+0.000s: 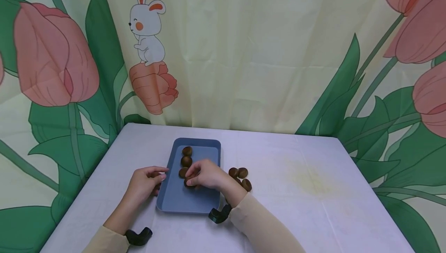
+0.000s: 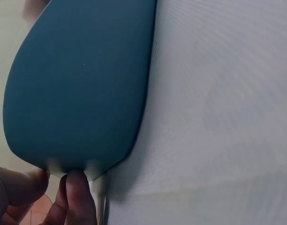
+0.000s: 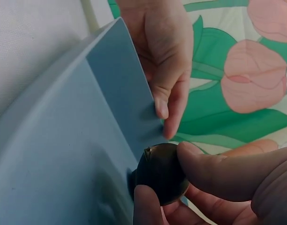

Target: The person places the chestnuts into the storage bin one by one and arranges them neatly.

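A blue rectangular tray [image 1: 205, 202] lies on the table. Three brown chestnuts [image 1: 186, 161] form a line in it, running from its far end toward the middle. Over the tray's middle, my right hand [image 1: 207, 175] pinches another chestnut [image 3: 162, 173] between thumb and fingers, low against the tray floor. At the tray's left side, my left hand [image 1: 144, 183] rests its thumb and fingertips against the outer edge; the left wrist view shows these fingers [image 2: 80, 197] touching the rim. Part of the left palm is hidden. More chestnuts [image 1: 242, 173] sit grouped right of the tray, partly behind my right forearm.
A white cloth [image 1: 296, 214] covers the table. Behind it hangs a curtain [image 1: 244, 52] printed with tulips and a rabbit. Black wrist straps with cameras [image 1: 220, 214] sit on both wrists, the right one close to the tray's near right corner.
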Motion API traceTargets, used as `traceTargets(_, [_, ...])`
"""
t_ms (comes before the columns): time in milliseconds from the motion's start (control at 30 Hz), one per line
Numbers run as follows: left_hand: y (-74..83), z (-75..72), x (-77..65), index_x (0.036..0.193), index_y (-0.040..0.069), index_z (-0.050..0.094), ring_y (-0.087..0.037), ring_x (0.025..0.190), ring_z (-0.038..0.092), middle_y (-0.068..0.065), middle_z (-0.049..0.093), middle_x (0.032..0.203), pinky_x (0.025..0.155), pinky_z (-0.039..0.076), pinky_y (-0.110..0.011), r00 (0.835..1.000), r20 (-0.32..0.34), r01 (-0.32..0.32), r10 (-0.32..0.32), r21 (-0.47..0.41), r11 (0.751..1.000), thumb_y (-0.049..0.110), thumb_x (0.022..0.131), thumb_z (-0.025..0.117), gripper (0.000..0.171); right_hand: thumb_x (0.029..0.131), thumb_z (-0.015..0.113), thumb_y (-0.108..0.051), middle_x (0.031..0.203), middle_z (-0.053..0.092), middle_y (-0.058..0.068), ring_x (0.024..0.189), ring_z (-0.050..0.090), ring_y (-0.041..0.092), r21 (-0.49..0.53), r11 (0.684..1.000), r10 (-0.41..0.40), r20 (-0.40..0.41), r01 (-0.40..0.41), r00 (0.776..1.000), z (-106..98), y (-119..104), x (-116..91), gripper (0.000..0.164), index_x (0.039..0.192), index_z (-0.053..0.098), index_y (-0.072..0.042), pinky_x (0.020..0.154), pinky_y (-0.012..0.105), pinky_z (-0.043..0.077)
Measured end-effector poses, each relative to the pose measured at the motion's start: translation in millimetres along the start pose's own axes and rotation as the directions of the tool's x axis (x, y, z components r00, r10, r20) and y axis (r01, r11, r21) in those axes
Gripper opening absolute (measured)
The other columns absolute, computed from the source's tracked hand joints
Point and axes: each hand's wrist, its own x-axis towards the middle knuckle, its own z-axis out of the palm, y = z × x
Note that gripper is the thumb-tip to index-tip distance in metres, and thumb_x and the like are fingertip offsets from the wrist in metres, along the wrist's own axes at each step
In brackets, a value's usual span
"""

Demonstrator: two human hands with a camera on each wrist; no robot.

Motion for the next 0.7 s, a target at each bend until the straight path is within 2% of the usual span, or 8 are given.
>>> traceTargets(167, [0.3,-0.1,0.0,0.127,0.007,0.079,-0.02,0.074,0.068,-0.018,0.075,0.11,0.061,0.062,-0.03,1.0,-0.004,0.004,-0.004,0.003,1.0,0.007,0.102,0.072,0.026,0.087,0.088,-0.005,0.082,0.076,0.002,0.069,0.071,0.018,-0.019,1.0,0.007,-0.01,-0.007,1.0,2.3,-2.4,0.5,0.012,0.094,0.081,-0.011,0.069,0.039,0.066])
traceTargets(467, [-0.4,-2.0,1.0,0.13,0.005,0.077,-0.019,0.073,0.068,-0.02,0.075,0.11,0.061,0.061,-0.031,1.0,0.011,-0.009,0.009,0.001,1.0,0.009,0.103,0.072,0.028,0.083,0.092,-0.006,0.074,0.074,-0.004,0.063,0.066,0.01,-0.142,0.99,-0.017,-0.046,0.01,0.999,16.0,1.1,3.1,0.014,0.089,0.08,-0.013,0.059,0.025,0.058])
traceTargets(700, [-0.5,-2.0,0.6,0.13,0.005,0.077,-0.019,0.073,0.067,-0.019,0.075,0.108,0.061,0.062,-0.031,1.0,0.015,-0.01,0.01,-0.004,1.0,0.008,0.103,0.071,0.028,0.084,0.091,-0.005,0.076,0.073,-0.003,0.065,0.064,0.01,-0.185,0.983,-0.028,-0.069,0.015,0.997,21.0,3.3,1.6,0.014,0.092,0.081,-0.012,0.06,0.024,0.054])
